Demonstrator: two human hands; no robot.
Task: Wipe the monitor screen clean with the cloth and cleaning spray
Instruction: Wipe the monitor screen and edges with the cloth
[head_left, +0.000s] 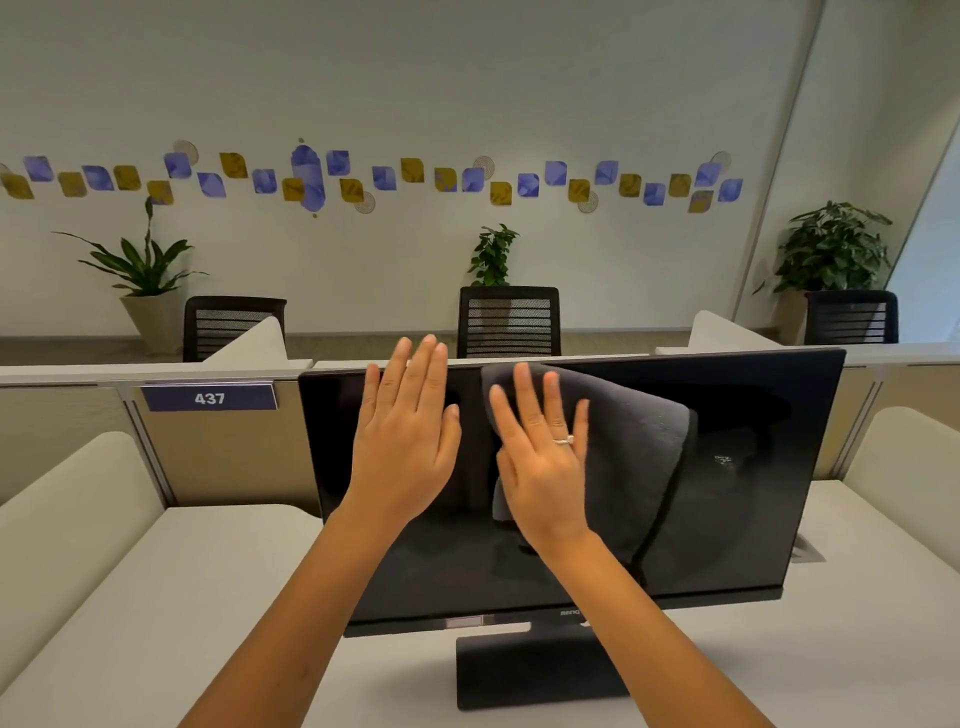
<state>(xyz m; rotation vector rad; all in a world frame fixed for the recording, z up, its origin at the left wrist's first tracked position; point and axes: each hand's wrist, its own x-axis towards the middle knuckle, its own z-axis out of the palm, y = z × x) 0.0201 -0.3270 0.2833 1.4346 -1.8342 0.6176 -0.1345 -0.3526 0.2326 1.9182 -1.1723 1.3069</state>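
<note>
We see the monitor (727, 519) w/ its dark screen filling the centre and right of the frame, standing on its stand (535, 670) on the white desk (156, 597). The grey cloth (639, 457) lies flat against the upper middle of the screen, its top edge at the monitor's top bezel, hanging down to approx. mid-screen.

Right hand (543, 457), centre of frame, presses the cloth's left part onto the screen w/ straight, spread fingers; palm flat, nothing curled round the fabric. A ring shows on one finger. Most of the cloth spreads out to the right of that hand and below it.

Left hand (405, 431), just left of the right one, is flat and released, fingers straight and together, fingertips reaching past the top edge of the monitor. It's apart from the cloth; we can't tell whether it touches the glass.

We see no spray bottle in frame.

Bkgd: a partition label reading 437 (209, 398) at mid left, three black mesh chairs (509, 322) behind the partition, potted plants (140, 270) along the wall, blue and gold wall decals (311, 176) across the upper frame.
</note>
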